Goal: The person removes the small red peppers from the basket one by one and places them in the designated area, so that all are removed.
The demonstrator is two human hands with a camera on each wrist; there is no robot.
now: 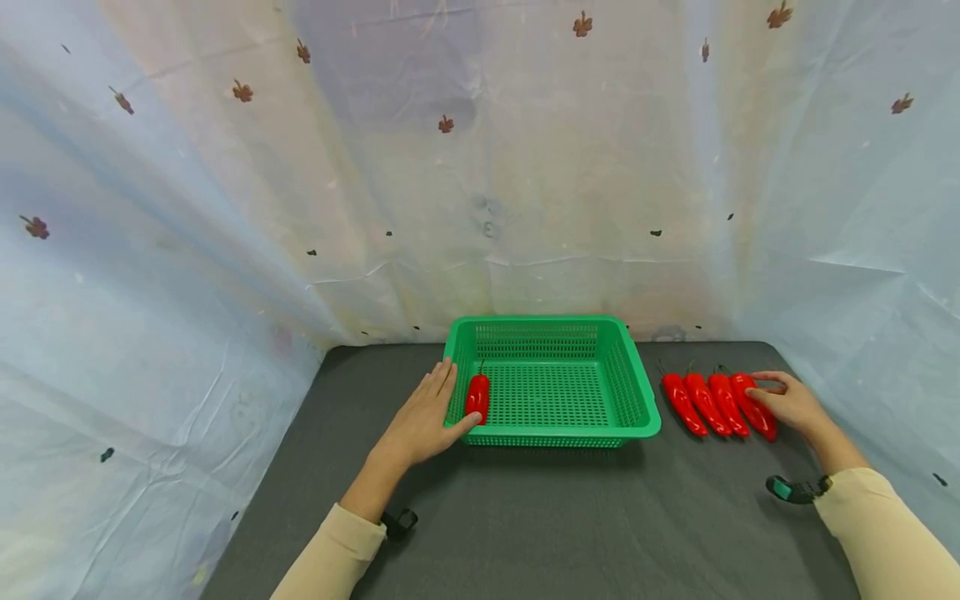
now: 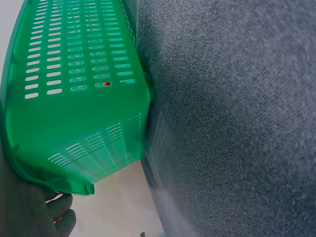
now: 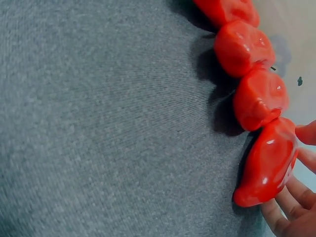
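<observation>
A green plastic basket (image 1: 555, 432) stands on the dark grey table in the head view, with one red chili pepper (image 1: 478, 396) lying at its left side. My left hand (image 1: 423, 421) rests on the basket's front left corner, fingers straight and thumb spread along the front rim. Over at the right, several red peppers (image 1: 703, 403) lie side by side. My right hand (image 1: 795, 404) holds the rightmost red chili pepper (image 1: 753, 410) between thumb and fingers. The right wrist view shows those fingers (image 3: 291, 202) along the side of this glossy pepper (image 3: 269, 160), which touches its neighbour.
Dark grey cloth (image 1: 540, 525) covers the table. Behind it and at both sides hangs a pale plastic sheet (image 1: 525, 200) with brown leaf prints, close to the basket's far rim. Black straps (image 1: 798, 490) sit around both wrists.
</observation>
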